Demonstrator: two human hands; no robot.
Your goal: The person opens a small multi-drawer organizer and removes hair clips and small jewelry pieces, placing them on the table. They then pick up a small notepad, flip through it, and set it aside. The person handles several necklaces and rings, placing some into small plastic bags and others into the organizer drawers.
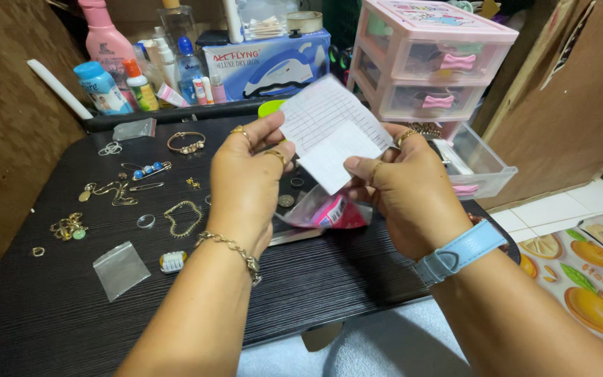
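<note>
The lined paper slip is held up above the dark worktop, half unfolded. My left hand pinches its left edge and my right hand pinches the lower fold, each grip pressed on paper. I think it is best to open it slowly, so it does not tear.

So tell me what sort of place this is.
Probably a home dressing or vanity corner: a low black table strewn with gold jewellery, toiletry bottles at the back, and a pink plastic drawer unit beside them.
</note>
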